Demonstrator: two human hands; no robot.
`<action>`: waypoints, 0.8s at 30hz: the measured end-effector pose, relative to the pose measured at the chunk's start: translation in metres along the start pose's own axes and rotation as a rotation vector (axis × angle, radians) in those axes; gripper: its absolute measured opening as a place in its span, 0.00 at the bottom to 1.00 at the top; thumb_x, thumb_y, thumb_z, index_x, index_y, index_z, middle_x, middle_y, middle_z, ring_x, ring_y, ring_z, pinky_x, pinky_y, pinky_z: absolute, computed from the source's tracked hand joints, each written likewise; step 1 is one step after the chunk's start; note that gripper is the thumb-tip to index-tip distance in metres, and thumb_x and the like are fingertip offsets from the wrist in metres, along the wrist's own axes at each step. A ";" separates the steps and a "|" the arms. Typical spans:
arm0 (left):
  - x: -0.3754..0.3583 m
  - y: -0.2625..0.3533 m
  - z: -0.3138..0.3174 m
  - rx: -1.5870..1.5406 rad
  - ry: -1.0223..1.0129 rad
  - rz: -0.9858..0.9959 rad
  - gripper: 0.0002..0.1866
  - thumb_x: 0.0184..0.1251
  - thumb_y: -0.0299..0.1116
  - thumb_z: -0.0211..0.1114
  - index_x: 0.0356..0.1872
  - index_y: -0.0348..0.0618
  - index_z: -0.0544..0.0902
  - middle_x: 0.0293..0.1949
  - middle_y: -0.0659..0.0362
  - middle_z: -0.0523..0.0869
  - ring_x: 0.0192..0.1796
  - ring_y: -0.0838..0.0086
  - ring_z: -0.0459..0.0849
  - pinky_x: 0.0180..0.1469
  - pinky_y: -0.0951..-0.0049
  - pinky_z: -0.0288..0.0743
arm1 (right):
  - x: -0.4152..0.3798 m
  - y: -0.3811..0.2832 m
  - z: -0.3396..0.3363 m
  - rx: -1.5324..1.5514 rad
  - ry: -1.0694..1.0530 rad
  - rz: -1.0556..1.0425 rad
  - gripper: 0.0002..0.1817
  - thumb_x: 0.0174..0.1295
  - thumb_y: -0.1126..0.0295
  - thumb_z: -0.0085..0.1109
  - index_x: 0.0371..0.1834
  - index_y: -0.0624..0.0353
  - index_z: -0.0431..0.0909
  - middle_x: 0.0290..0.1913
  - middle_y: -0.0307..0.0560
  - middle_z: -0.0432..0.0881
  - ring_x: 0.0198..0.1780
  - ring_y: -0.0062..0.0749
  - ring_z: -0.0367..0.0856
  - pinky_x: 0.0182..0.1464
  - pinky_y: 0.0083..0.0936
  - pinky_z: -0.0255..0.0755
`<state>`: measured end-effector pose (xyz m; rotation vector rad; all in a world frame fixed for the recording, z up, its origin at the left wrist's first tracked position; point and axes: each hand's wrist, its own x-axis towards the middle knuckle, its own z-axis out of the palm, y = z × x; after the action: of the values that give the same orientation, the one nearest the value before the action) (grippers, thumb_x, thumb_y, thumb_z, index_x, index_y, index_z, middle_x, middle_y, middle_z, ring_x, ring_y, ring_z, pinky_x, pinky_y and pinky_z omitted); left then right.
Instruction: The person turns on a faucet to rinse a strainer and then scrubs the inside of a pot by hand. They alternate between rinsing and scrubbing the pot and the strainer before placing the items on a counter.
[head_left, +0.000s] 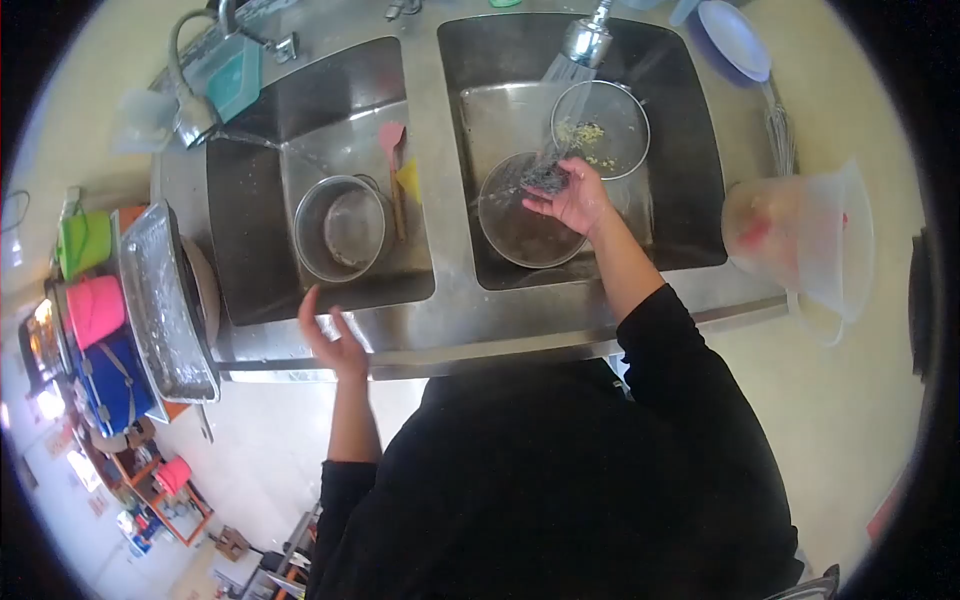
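My right hand (pixel 583 203) is closed around a grey, wiry scouring pad (pixel 546 176), with water from the spray tap (pixel 587 43) running over it. Below that hand, a round metal pan (pixel 520 236) lies in the right basin. Just beyond the hand is a round strainer (pixel 636 150) with yellowish food bits in it. My left hand (pixel 335 340) hovers over the sink's front edge, fingers apart and holding nothing. Close to its fingertips stands a metal pot (pixel 310 222) in the left basin. A pink spatula (pixel 391 140) and a yellow item (pixel 409 180) lie beside the pot.
A second tap (pixel 194 118) runs into the left basin, near a teal container (pixel 236 78). Foil-like metal trays (pixel 165 300) lean at the left. On the right are a clear plastic bucket (pixel 800 230), a whisk (pixel 779 130) and a white plate (pixel 735 40).
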<state>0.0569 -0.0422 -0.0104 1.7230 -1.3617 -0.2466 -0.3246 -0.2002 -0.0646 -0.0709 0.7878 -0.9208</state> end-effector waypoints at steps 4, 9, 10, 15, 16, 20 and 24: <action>0.042 0.078 0.091 -0.467 -0.256 0.107 0.23 0.65 0.22 0.56 0.62 0.33 0.66 0.59 0.50 0.73 0.62 0.63 0.71 0.66 0.65 0.61 | -0.006 -0.007 0.018 -0.293 0.027 -0.071 0.23 0.62 0.55 0.56 0.57 0.53 0.71 0.51 0.46 0.77 0.52 0.38 0.77 0.48 0.39 0.77; 0.066 0.136 0.186 -0.510 -0.814 -0.249 0.31 0.68 0.33 0.58 0.69 0.35 0.58 0.64 0.45 0.69 0.65 0.60 0.70 0.65 0.66 0.63 | -0.006 -0.012 0.042 -0.684 0.201 -0.103 0.23 0.66 0.51 0.53 0.58 0.51 0.71 0.54 0.44 0.76 0.53 0.33 0.76 0.46 0.37 0.78; 0.068 0.143 0.193 -0.412 -0.900 -0.171 0.31 0.67 0.34 0.58 0.69 0.34 0.58 0.63 0.44 0.70 0.64 0.58 0.71 0.64 0.66 0.64 | -0.006 -0.013 0.042 -0.629 0.181 -0.087 0.23 0.65 0.52 0.54 0.59 0.52 0.71 0.54 0.43 0.76 0.52 0.32 0.76 0.45 0.36 0.78; 0.091 0.140 0.222 0.003 -1.248 -0.149 0.30 0.62 0.32 0.59 0.65 0.31 0.65 0.57 0.37 0.75 0.61 0.51 0.74 0.61 0.64 0.67 | -0.004 -0.008 0.029 -0.705 0.117 -0.114 0.30 0.62 0.45 0.57 0.62 0.51 0.69 0.56 0.40 0.75 0.53 0.30 0.75 0.45 0.33 0.76; 0.097 0.131 0.227 0.015 -1.235 -0.129 0.29 0.61 0.31 0.59 0.64 0.31 0.66 0.57 0.37 0.75 0.60 0.51 0.75 0.60 0.63 0.68 | -0.002 -0.008 0.024 -0.800 0.107 -0.127 0.31 0.62 0.43 0.57 0.62 0.50 0.69 0.56 0.40 0.75 0.53 0.30 0.75 0.45 0.33 0.76; 0.105 0.089 0.258 -0.066 -1.043 -0.175 0.27 0.59 0.29 0.58 0.62 0.34 0.69 0.57 0.39 0.76 0.58 0.52 0.77 0.57 0.63 0.70 | 0.010 -0.026 0.000 -0.837 0.124 0.045 0.31 0.60 0.43 0.59 0.62 0.49 0.70 0.54 0.38 0.76 0.53 0.27 0.75 0.47 0.38 0.74; 0.115 0.104 0.278 -0.175 -0.886 -0.531 0.26 0.61 0.30 0.54 0.63 0.39 0.69 0.57 0.41 0.76 0.56 0.54 0.78 0.58 0.60 0.71 | 0.018 -0.038 -0.019 -0.527 0.139 0.228 0.29 0.62 0.44 0.57 0.61 0.48 0.70 0.54 0.37 0.77 0.56 0.28 0.74 0.52 0.44 0.71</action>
<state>-0.1464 -0.2830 -0.0536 1.8641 -1.3553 -1.5213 -0.3563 -0.2321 -0.0750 -0.3732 1.1291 -0.4888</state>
